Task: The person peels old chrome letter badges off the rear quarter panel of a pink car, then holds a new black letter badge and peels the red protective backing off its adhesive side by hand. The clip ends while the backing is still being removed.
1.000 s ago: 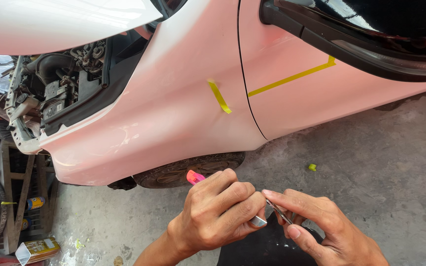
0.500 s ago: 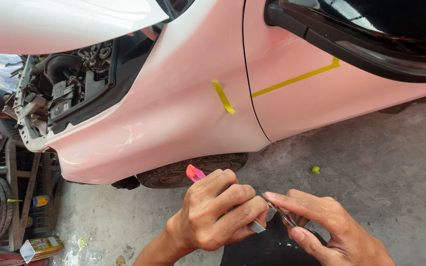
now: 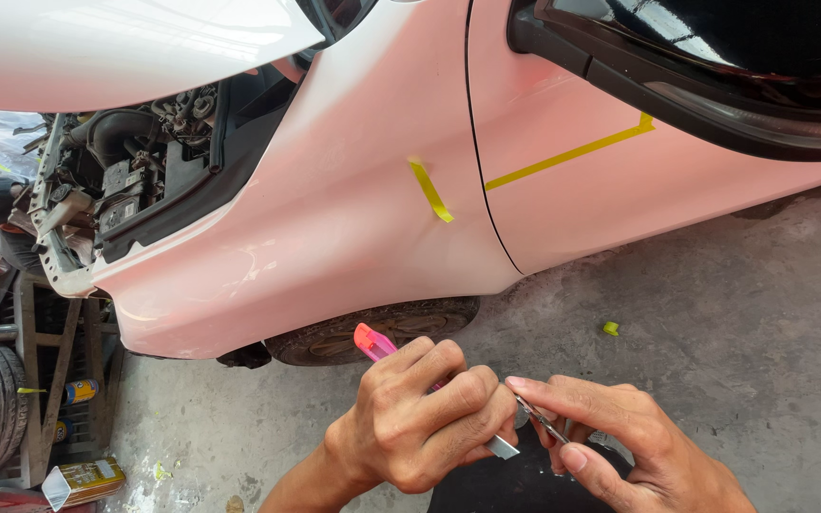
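Sitting far left on the floor: a yellow box and a small yellow-and-blue can under the wooden stand. Clenching the pink knife in the left hand, its long axis running from upper left down to the right. Pinching the thin blade at the knife's lower right end, right hand nearer it. Slanting above on the pink car: yellow tape strips.
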Available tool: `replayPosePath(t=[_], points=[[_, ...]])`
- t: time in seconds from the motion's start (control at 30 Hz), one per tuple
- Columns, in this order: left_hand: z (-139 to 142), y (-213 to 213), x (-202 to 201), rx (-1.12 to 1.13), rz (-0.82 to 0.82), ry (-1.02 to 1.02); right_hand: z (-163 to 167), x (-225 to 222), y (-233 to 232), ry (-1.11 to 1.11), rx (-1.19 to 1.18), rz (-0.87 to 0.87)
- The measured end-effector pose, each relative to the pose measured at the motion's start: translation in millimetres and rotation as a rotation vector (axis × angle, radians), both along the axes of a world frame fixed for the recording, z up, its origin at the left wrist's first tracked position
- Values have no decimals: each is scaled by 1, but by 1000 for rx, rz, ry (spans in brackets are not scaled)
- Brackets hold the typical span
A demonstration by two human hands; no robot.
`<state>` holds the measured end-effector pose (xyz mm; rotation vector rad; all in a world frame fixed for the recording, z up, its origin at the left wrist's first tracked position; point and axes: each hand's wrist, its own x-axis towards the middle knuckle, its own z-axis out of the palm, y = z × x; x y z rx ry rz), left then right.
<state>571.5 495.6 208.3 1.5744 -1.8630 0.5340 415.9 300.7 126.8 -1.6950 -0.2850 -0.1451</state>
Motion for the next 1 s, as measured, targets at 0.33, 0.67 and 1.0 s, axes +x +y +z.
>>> replayPosePath(t=[0.33, 0.67, 1.0], points=[[-6, 5, -6, 97, -17, 605, -22, 1, -11, 232, 726, 89], [1, 5, -14, 184, 25, 706, -40, -15, -18, 347, 660, 72], [20, -2, -21, 106, 40, 541, -62, -42, -12, 453, 501, -199]])
